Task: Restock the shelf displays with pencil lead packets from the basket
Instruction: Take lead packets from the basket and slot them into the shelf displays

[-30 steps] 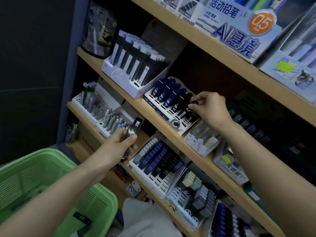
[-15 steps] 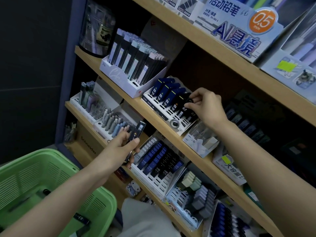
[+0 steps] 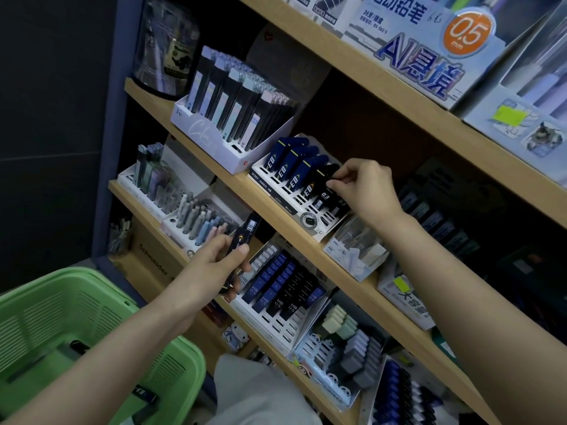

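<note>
Basket (image 3: 101, 273) well below-left of tray (image 3: 317, 233); loose packets (image 3: 144, 394) lie inside.
Left hand (image 3: 214, 262) below-left of tray, fingers and thumb wrapped round black packet (image 3: 247, 231), its top end tilted toward tray.
Tray sits on shelf (image 3: 236, 182); blue packets (image 3: 291, 161) upright in its left rows.
Right hand (image 3: 366, 187) at tray's right side, fingertips pinching end packet (image 3: 325, 173) standing in tray's rightmost row.

- A black lead packet (image 3: 246, 232), tilted, gripped in the left hand (image 3: 214, 262) below the shelf edge.
- A second black packet (image 3: 322, 176), pinched by the right hand (image 3: 365, 188) in the white slotted display (image 3: 283, 207), beside upright blue packets (image 3: 291, 157).
- The green basket (image 3: 92, 289), lower left, with loose packets (image 3: 144, 394) inside.
</note>
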